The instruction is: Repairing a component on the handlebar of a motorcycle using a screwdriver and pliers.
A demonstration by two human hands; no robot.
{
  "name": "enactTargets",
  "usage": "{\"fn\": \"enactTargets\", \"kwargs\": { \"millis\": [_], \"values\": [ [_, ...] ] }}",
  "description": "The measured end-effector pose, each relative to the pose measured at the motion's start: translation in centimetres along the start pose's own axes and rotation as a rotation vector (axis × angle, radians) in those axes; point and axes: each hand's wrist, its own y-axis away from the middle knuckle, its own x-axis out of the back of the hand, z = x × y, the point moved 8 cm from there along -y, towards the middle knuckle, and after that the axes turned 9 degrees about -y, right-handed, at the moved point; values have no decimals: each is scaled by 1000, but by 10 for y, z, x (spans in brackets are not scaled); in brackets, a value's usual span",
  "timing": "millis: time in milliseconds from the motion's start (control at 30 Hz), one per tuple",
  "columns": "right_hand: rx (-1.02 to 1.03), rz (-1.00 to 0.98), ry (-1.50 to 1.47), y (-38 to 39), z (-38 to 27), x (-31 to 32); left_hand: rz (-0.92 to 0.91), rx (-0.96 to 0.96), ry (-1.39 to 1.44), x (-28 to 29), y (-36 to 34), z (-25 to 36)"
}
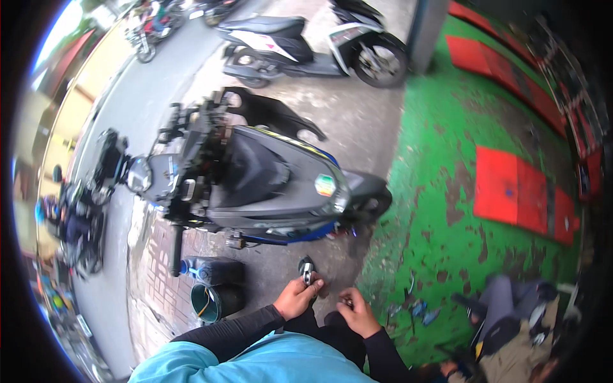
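My left hand [296, 297] is closed around a shiny metal part with a rounded end [308, 270]; its exact kind is unclear. A little to the right, the fingers of my right hand [357, 311] curl together at the tips. Something small and dark may be pinched there, too small to name. Both hands are low in front of my body, apart from each other. Beyond them stands a grey and blue scooter [274, 182], its front wheel [370, 199] to the right and part of its handlebar area exposed. Neither hand touches it.
A dark bucket [209, 304] and a container with a blue top [214, 270] stand left of my hands. Another scooter [306, 48] is parked beyond. Red ramps [514, 191] lie on the green floor [440, 159]; loose tools [418, 309] and a seated person [517, 313] are at lower right. Traffic passes left.
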Motion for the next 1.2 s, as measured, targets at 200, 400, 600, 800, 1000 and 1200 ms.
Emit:
{"fn": "enactTargets", "kwargs": {
  "millis": [200, 400, 600, 800, 1000, 1200],
  "values": [
    [-246, -92, -10, -59, -19, 6, 453, -291, -397, 169, 111, 134],
    [-165, -158, 186, -139, -106, -24, 1182, -14, -673, 284, 180, 148],
    [199, -339, 291, -222, -188, -64, 1106, 139, -645, 300, 158, 95],
    [184, -438, 285, -279, -209, -60, 1176, 384, -682, 324, 169, 39],
    [224, -476, 434, -289, -206, -60, 1228, 436, -588, 350, 165, -14],
    [281, -582, 548, -276, -204, -79, 1307, 324, -677, 351, 162, -20]
  ]
}}
